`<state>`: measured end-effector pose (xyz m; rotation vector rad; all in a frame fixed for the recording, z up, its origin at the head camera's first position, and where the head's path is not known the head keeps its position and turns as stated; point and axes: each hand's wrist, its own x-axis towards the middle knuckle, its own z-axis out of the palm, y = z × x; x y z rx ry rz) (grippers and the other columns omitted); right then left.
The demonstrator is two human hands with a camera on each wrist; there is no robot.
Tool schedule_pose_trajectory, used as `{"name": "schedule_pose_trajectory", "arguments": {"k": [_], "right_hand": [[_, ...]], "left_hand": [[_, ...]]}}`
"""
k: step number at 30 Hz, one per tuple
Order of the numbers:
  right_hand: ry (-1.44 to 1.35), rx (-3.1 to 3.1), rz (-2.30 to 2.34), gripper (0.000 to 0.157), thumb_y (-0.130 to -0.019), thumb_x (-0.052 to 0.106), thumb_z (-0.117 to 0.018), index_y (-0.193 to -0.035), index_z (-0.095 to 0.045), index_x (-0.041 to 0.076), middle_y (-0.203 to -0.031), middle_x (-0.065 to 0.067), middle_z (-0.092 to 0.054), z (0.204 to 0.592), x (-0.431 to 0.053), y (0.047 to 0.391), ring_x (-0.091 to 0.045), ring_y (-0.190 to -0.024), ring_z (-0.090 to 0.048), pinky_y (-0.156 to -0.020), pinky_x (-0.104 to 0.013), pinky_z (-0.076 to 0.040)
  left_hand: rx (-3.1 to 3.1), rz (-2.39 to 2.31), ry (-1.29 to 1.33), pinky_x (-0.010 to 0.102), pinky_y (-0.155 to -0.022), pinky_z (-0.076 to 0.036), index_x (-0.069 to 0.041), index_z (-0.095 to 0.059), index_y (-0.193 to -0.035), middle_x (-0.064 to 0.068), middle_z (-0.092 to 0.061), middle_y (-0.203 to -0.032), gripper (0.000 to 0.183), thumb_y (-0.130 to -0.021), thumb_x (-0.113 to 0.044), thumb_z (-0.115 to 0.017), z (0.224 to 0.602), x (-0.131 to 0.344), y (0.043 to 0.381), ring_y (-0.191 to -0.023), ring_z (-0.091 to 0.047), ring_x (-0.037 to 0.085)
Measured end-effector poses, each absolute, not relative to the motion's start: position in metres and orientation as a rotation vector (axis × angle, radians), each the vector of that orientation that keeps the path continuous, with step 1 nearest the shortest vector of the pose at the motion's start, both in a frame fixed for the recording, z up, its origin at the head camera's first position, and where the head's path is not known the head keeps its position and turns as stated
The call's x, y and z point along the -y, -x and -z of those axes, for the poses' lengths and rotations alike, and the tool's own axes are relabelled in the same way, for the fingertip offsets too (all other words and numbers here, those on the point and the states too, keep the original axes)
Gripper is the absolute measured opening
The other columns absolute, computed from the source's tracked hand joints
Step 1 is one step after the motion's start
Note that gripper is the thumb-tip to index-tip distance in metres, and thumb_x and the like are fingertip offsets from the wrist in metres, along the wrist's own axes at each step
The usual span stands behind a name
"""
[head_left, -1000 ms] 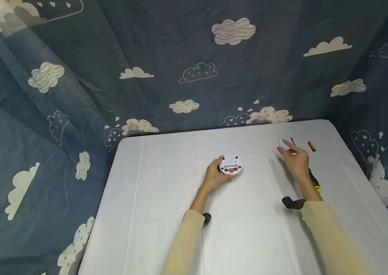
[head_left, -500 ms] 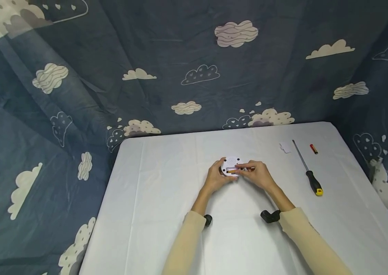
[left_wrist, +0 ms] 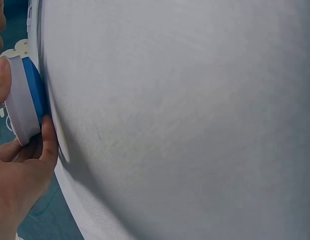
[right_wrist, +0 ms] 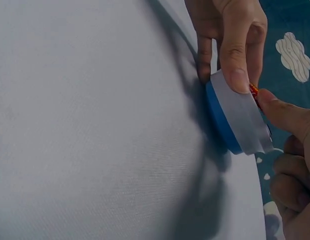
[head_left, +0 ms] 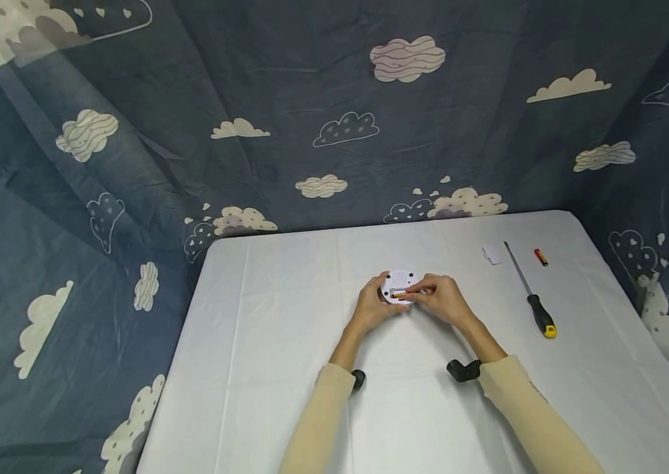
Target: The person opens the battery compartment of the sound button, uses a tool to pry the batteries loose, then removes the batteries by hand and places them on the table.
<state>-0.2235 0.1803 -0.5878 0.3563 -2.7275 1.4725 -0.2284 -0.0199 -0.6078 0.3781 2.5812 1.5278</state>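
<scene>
My left hand (head_left: 372,306) grips a round device (head_left: 400,278) by its edge, thumb on the near side. Its upturned white underside has dark feet, small speaker holes and an uncovered battery slot. In the left wrist view the device (left_wrist: 22,100) is held on edge, its other face blue. My right hand (head_left: 446,299) pinches the right end of a red-and-gold battery (head_left: 398,296) at the slot. From the right wrist, only a bit of the battery (right_wrist: 253,90) shows beside the thumb; how deep it sits I cannot tell.
A small white cover piece (head_left: 491,255) lies on the white tabletop (head_left: 287,368), at the back right. Beside it are a black-and-yellow screwdriver (head_left: 539,315) and another red battery (head_left: 540,257). Cloud-patterned dark cloth (head_left: 287,85) hangs behind and beside the table.
My right hand has come left from near the white cover piece to the device, where it now pinches the battery. The left hand keeps its hold on the device. The screwdriver is uncovered.
</scene>
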Motion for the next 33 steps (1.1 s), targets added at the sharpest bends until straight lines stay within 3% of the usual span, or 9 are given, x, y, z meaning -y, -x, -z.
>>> {"name": "schedule_pose_trajectory", "arguments": {"k": [11, 16, 18, 20, 22, 23, 27, 30, 33], "right_hand": [[-0.191, 2.627, -1.421, 0.014, -0.086, 0.01, -0.084, -0.098, -0.083, 0.004, -0.068, 0.0, -0.045, 0.587, -0.212, 0.226, -0.011, -0.066, -0.037, -0.057, -0.025, -0.028], [-0.055, 2.588, -1.376, 0.018, -0.086, 0.015, -0.085, -0.099, -0.082, 0.003, -0.069, -0.006, -0.051, 0.586, -0.239, 0.228, -0.017, -0.069, -0.039, -0.058, -0.029, -0.028], [0.021, 2.588, -1.359, 0.022, -0.087, 0.02, -0.084, -0.1, -0.082, 0.003, -0.077, -0.012, -0.063, 0.583, -0.251, 0.229, -0.024, -0.081, -0.055, -0.067, -0.028, -0.043], [0.098, 2.588, -1.367, 0.027, -0.089, 0.024, -0.083, -0.103, -0.082, 0.001, -0.093, -0.019, -0.071, 0.581, -0.264, 0.23, -0.036, -0.105, -0.064, -0.088, -0.035, -0.057], [0.196, 2.584, -1.393, 0.033, -0.09, 0.028, -0.082, -0.107, -0.08, -0.001, -0.113, -0.023, -0.073, 0.579, -0.279, 0.231, -0.043, -0.128, -0.061, -0.106, -0.05, -0.054], [0.25, 2.57, -1.412, 0.037, -0.091, 0.03, -0.081, -0.109, -0.079, -0.002, -0.12, -0.025, -0.072, 0.579, -0.287, 0.232, -0.044, -0.135, -0.057, -0.108, -0.055, -0.052], [0.538, 2.461, -1.493, 0.044, -0.092, 0.03, -0.079, -0.116, -0.075, -0.006, -0.14, -0.024, -0.063, 0.583, -0.322, 0.239, -0.036, -0.14, -0.054, -0.115, -0.049, -0.047], [0.791, 2.243, -1.563, 0.036, -0.09, 0.024, -0.082, -0.114, -0.078, -0.002, -0.116, -0.005, -0.075, 0.592, -0.354, 0.248, -0.015, -0.118, -0.067, -0.106, -0.025, -0.053], [1.001, 1.996, -1.613, 0.017, -0.087, 0.02, -0.084, -0.102, -0.084, 0.013, -0.076, 0.021, -0.069, 0.601, -0.384, 0.256, 0.002, -0.083, -0.059, -0.082, -0.01, -0.045]], "left_hand": [[-2.578, -1.505, -0.345, 0.038, -0.119, -0.044, 0.001, -0.043, -0.154, 0.017, -0.06, -0.144, 0.095, -0.077, -0.021, -0.093, 0.607, 0.018, 0.228, -0.136, -0.057, 0.027], [-2.565, -1.507, -0.331, 0.037, -0.119, -0.044, 0.0, -0.043, -0.155, 0.016, -0.059, -0.145, 0.095, -0.077, -0.021, -0.093, 0.609, 0.016, 0.229, -0.137, -0.056, 0.026], [-2.556, -1.512, -0.33, 0.037, -0.119, -0.044, -0.001, -0.043, -0.155, 0.015, -0.059, -0.145, 0.094, -0.077, -0.021, -0.093, 0.61, 0.016, 0.229, -0.136, -0.056, 0.025], [-2.549, -1.523, -0.327, 0.037, -0.118, -0.045, -0.001, -0.044, -0.155, 0.015, -0.059, -0.145, 0.094, -0.077, -0.021, -0.093, 0.611, 0.016, 0.229, -0.136, -0.056, 0.024], [-2.544, -1.529, -0.321, 0.036, -0.116, -0.047, -0.001, -0.043, -0.155, 0.014, -0.059, -0.145, 0.094, -0.077, -0.021, -0.093, 0.612, 0.016, 0.229, -0.133, -0.057, 0.023], [-2.539, -1.535, -0.311, 0.036, -0.116, -0.047, -0.002, -0.043, -0.155, 0.014, -0.059, -0.145, 0.094, -0.077, -0.02, -0.093, 0.612, 0.016, 0.228, -0.133, -0.057, 0.023], [-2.52, -1.544, -0.287, 0.036, -0.112, -0.05, -0.003, -0.042, -0.156, 0.012, -0.059, -0.144, 0.095, -0.078, -0.019, -0.093, 0.612, 0.016, 0.228, -0.128, -0.058, 0.021], [-2.513, -1.55, -0.29, 0.035, -0.112, -0.049, -0.003, -0.042, -0.156, 0.012, -0.059, -0.144, 0.094, -0.078, -0.019, -0.092, 0.612, 0.018, 0.228, -0.129, -0.058, 0.02], [-2.507, -1.558, -0.307, 0.036, -0.111, -0.05, -0.002, -0.042, -0.156, 0.013, -0.059, -0.144, 0.094, -0.079, -0.019, -0.092, 0.612, 0.018, 0.227, -0.127, -0.058, 0.02]]}}
